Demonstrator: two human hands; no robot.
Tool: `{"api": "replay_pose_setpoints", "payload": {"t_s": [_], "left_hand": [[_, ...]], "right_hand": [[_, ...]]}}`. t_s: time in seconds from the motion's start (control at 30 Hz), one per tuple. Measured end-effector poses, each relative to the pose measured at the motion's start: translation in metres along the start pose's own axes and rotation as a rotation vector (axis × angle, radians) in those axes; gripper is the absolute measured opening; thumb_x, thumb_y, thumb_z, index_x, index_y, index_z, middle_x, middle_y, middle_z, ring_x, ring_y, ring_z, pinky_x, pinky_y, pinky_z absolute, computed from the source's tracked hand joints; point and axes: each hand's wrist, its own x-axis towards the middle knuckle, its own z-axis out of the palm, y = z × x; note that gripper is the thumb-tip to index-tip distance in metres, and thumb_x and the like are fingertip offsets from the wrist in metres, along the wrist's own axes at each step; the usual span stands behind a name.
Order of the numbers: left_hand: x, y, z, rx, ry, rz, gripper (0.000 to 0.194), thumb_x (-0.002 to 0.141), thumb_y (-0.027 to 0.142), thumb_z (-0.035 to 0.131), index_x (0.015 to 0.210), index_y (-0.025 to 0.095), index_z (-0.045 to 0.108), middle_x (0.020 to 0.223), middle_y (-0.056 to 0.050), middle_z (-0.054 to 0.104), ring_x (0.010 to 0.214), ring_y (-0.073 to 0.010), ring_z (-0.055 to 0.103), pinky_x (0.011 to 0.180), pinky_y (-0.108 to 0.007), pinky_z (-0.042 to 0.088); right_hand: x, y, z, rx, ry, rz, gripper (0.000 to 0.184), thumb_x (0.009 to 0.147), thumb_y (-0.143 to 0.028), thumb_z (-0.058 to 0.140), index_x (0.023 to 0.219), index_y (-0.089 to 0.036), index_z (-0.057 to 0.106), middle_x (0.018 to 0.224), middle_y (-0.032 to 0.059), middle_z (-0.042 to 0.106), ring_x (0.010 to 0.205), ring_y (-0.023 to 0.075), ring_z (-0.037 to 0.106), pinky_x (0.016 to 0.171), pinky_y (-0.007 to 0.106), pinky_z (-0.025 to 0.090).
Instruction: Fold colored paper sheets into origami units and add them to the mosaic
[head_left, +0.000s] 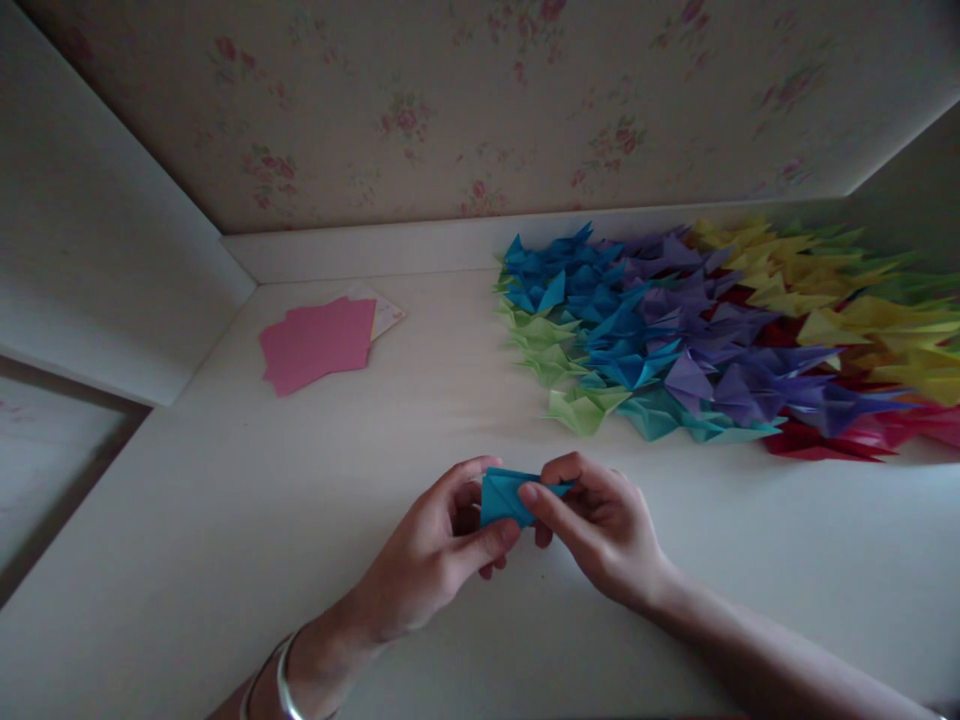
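The blue folded paper was in the lower middle of the frame, held over the white bench. The fingers of the left hand were clamped on its left end, and the fingers of the right hand on its right end. Some pink sheets lay at the left of the frame. Many folded papers of several colours lay at the right.

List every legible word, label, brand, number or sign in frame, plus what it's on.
No readable text.
Pale card partly covered by pink sheets: faint marks, too small and blurred to tell if they're writing.
Held blue paper: no lettering visible.
Wall covering: floral print, no lettering visible.
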Motion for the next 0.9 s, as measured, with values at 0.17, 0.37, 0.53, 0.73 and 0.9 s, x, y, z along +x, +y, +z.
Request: {"api": "replay_pose_setpoints", "payload": {"t_s": [0.17, 0.37, 0.53, 0.73, 0.9], "left_hand": [[0.0003, 0.0020, 0.0000, 0.215, 0.003, 0.039, 0.023, 0.097, 0.039, 0.057, 0.091, 0.017, 0.062, 0.079, -0.002, 0.062, 0.064, -0.0122, 0.052, 0.060, -0.024, 0.044], [-0.0048, -0.0046, 0.0027, 0.497, 0.099, 0.105, 0.025, 0.102, 0.042, 0.044, 0.089, 0.022, 0.053, 0.069, 0.004, 0.054, 0.057, -0.0119, 0.049, 0.054, -0.024, 0.038], [-0.0039, -0.0050, 0.0036, 0.653, 0.157, 0.181, 0.023, 0.102, 0.038, 0.044, 0.086, 0.023, 0.051, 0.062, 0.006, 0.049, 0.058, -0.0135, 0.049, 0.054, -0.025, 0.035], [-0.0044, -0.0038, 0.0040, 0.671, 0.156, 0.175, 0.027, 0.104, 0.038, 0.040, 0.083, 0.023, 0.050, 0.065, 0.005, 0.054, 0.058, -0.0131, 0.048, 0.055, -0.026, 0.034], [-0.0051, -0.0032, 0.0043, 0.630, 0.136, 0.128, 0.030, 0.104, 0.041, 0.037, 0.081, 0.023, 0.047, 0.065, 0.005, 0.049, 0.058, -0.0130, 0.046, 0.056, -0.026, 0.035]], "right_hand": [[-0.0018, 0.0021, 0.0005, -0.010, -0.089, -0.026, 0.016, 0.095, -0.032, 0.063, 0.086, -0.020, 0.058, 0.063, 0.0009, 0.068, 0.057, 0.0152, 0.069, 0.048, 0.021, 0.053], [-0.0045, 0.0047, -0.0008, -0.120, -0.097, -0.090, 0.010, 0.097, -0.028, 0.058, 0.101, -0.021, 0.064, 0.081, 0.0031, 0.071, 0.062, 0.0135, 0.071, 0.048, 0.018, 0.054], [-0.0043, 0.0042, 0.0004, -0.198, -0.073, -0.108, 0.017, 0.097, -0.028, 0.056, 0.110, -0.021, 0.066, 0.086, 0.0040, 0.073, 0.058, 0.0126, 0.072, 0.047, 0.017, 0.056], [-0.0002, -0.0012, 0.0021, -0.235, -0.112, -0.125, 0.020, 0.098, -0.028, 0.054, 0.104, -0.018, 0.070, 0.081, 0.0042, 0.075, 0.056, 0.0124, 0.071, 0.050, 0.018, 0.056], [0.0014, -0.0033, 0.0035, -0.247, -0.104, -0.102, 0.019, 0.097, -0.028, 0.056, 0.101, -0.018, 0.071, 0.071, 0.0017, 0.072, 0.054, 0.0116, 0.069, 0.049, 0.017, 0.054]]}}
